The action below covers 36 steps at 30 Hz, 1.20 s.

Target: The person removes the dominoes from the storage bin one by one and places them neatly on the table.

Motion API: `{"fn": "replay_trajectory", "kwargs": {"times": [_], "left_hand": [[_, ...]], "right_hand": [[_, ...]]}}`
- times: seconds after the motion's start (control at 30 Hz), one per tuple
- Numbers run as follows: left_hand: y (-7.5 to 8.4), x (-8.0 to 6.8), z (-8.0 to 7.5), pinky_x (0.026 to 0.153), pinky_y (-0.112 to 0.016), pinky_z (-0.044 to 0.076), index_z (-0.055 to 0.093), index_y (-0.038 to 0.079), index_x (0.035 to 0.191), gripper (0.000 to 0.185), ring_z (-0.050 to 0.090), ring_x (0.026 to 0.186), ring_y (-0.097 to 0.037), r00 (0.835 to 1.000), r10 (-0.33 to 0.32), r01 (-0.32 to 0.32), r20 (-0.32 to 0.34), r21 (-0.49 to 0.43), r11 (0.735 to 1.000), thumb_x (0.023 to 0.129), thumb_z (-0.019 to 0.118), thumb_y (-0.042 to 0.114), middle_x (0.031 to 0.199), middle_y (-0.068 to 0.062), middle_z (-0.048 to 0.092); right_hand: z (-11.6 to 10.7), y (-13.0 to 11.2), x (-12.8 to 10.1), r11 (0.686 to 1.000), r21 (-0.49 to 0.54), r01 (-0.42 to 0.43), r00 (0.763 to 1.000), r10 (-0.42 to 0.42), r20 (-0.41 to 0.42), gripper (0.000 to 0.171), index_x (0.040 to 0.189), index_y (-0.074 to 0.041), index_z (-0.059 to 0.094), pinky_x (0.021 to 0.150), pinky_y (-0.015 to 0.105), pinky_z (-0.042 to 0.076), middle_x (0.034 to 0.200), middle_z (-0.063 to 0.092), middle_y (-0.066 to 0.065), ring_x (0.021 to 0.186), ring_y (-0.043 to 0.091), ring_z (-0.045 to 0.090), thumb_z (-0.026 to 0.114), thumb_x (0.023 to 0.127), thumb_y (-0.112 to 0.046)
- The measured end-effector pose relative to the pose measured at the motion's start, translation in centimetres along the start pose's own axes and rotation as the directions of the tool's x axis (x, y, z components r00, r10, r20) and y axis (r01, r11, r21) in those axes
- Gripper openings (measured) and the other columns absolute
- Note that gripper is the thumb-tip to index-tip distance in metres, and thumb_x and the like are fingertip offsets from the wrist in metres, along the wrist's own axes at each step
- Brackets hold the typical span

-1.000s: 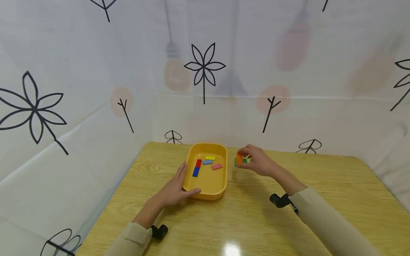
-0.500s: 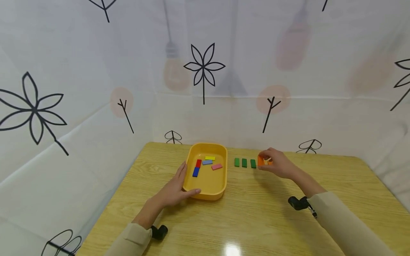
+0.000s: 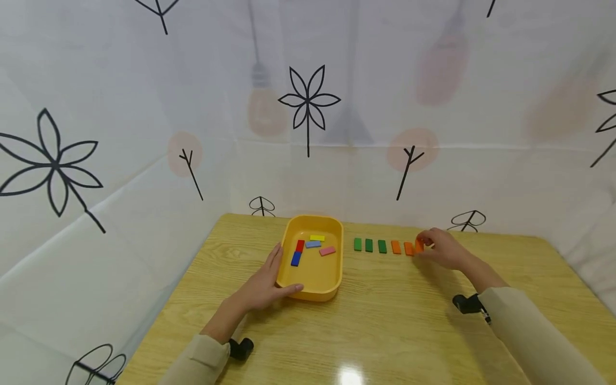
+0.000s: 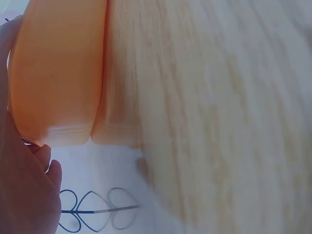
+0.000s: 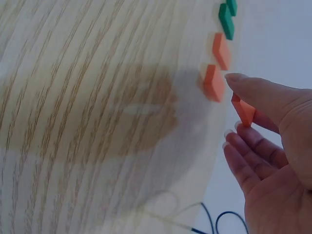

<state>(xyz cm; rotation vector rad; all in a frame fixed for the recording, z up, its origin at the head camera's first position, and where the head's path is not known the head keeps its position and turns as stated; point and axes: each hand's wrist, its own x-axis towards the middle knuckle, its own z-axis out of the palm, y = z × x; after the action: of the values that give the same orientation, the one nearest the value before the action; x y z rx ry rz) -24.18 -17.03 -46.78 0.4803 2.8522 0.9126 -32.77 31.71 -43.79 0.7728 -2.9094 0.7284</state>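
My left hand (image 3: 263, 280) rests against the near left corner of a yellow tray (image 3: 310, 291), fingers straight along its side wall; in the left wrist view the tray wall (image 4: 58, 73) fills the upper left beside my palm (image 4: 19, 190). Inside lie yellow (image 3: 316, 238), light blue (image 3: 313, 244), pink (image 3: 327, 251), red (image 3: 300, 245) and blue (image 3: 295, 258) blocks. Right of the tray stands a row of three green blocks (image 3: 368, 245), then two orange blocks (image 3: 395, 247). My right hand (image 3: 425, 245) pinches a third orange block (image 5: 243, 111) at the row's right end, beside the last orange one (image 5: 214, 83).
The wooden table (image 3: 385, 331) is walled at the back and left by a white printed cloth (image 3: 308, 133). Small black cameras sit at both wrists (image 3: 469, 303). Bare wood lies in front of the row and at the right.
My right hand has moved rightwards along the row. Three green blocks, then two orange ones, now stand uncovered behind it. The left hand and tray have stayed put.
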Motion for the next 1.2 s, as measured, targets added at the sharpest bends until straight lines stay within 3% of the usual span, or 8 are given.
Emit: {"fn": "replay_trajectory", "kwargs": {"times": [0.4,0.67,1.2], "left_hand": [[0.1,0.1,0.1,0.119,-0.056,0.031,-0.004,0.021,0.166,0.119,0.026,0.153,-0.034,1.000,-0.006,0.006,0.000,0.005,1.000,0.085,0.061,0.079,0.173,0.002,-0.004],[0.3,0.0,0.0,0.119,-0.056,0.030,-0.003,0.020,0.166,0.118,0.026,0.153,-0.035,1.000,0.004,-0.004,-0.008,0.006,1.000,0.086,0.061,0.078,0.173,0.001,-0.004],[0.5,-0.2,-0.1,0.118,-0.057,0.031,-0.002,0.019,0.166,0.118,0.028,0.152,-0.036,1.000,-0.004,0.004,-0.011,0.000,1.000,0.085,0.062,0.077,0.173,0.000,-0.002]], "right_hand": [[0.1,2.0,0.2,0.999,-0.023,-0.040,0.996,0.042,0.078,0.043,0.116,0.018,0.061,0.079,0.053,0.050,0.099,0.060,0.022,0.089,0.034,0.056,0.080,0.087,-0.007],[-0.5,1.8,0.4,0.998,0.003,-0.066,0.986,0.064,0.153,0.050,0.124,0.021,0.056,0.088,0.061,0.050,0.113,0.058,0.033,0.104,0.050,0.057,0.077,0.090,-0.009],[0.0,2.4,0.6,0.993,0.058,-0.100,0.979,0.088,0.186,0.055,0.133,0.021,0.051,0.091,0.064,0.049,0.126,0.049,0.041,0.112,0.056,0.053,0.074,0.094,-0.010]]}}
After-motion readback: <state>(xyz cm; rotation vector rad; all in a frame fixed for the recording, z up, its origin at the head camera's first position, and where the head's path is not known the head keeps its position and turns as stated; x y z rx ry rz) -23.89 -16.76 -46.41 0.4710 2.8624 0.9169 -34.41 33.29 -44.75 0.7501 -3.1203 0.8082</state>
